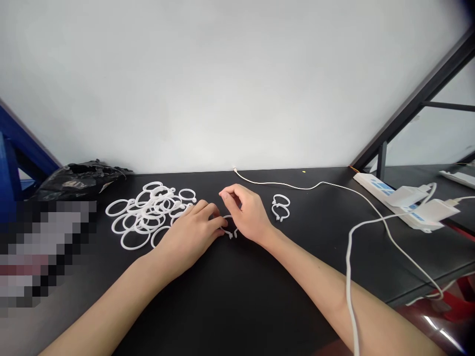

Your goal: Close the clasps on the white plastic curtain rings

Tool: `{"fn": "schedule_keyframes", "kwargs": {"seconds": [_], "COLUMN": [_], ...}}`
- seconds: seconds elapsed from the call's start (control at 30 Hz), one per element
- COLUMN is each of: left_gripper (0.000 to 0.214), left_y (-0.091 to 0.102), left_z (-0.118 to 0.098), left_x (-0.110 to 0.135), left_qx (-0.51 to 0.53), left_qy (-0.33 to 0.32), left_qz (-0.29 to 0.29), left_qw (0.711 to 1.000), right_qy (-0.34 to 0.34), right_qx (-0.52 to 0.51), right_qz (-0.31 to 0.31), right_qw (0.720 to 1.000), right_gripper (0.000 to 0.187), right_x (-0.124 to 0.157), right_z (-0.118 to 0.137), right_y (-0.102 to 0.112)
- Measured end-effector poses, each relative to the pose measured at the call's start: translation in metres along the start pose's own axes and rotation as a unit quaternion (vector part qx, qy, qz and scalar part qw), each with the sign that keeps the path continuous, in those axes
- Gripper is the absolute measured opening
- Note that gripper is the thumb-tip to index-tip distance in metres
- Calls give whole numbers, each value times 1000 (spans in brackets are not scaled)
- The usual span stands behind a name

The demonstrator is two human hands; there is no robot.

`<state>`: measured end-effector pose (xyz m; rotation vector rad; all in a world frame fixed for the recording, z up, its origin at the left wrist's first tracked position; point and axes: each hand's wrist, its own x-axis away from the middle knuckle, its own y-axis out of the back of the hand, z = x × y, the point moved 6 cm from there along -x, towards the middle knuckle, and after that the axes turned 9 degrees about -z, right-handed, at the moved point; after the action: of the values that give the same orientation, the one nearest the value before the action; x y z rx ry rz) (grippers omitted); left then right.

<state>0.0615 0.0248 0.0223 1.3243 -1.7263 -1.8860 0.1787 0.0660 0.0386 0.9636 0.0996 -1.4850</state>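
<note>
Both hands meet at the middle of a black table (230, 291). My left hand (193, 232) and my right hand (247, 210) each pinch the same white plastic ring (230, 232), which rests low on the tabletop between them and is partly hidden by the fingers. Just left of my left hand lies a pile of several white rings (148, 212), overlapping each other. A small pair of joined white rings (281, 206) lies apart, just right of my right hand.
A black plastic bag (79, 177) sits at the back left. A white cable (349, 247) runs along the wall and over my right forearm. A white power strip (401, 202) with plugged adapters lies at the right. Black metal frame bars rise at the right.
</note>
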Motion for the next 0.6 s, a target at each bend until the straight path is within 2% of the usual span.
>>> {"fn": "schedule_keyframes", "kwargs": {"seconds": [0.1, 0.2, 0.43, 0.6], "left_gripper": [20, 19, 15, 16], "left_y": [1, 7, 28, 32], "left_z": [2, 4, 17, 17], "left_x": [0, 0, 0, 0], "left_qx": [-19, -33, -49, -23], "left_qy": [0, 4, 72, 80], "left_qz": [-19, -64, -173, -191], "left_qw": [1000, 997, 981, 978], "right_qy": [-2, -12, -37, -26], "right_qx": [2, 15, -30, -58], "right_qz": [-4, -7, 42, 50], "right_qw": [1000, 1000, 998, 997], "right_gripper": [21, 22, 21, 23], "right_x": [-1, -1, 2, 3], "right_z": [-1, -3, -3, -2], "right_y": [1, 1, -5, -9]}}
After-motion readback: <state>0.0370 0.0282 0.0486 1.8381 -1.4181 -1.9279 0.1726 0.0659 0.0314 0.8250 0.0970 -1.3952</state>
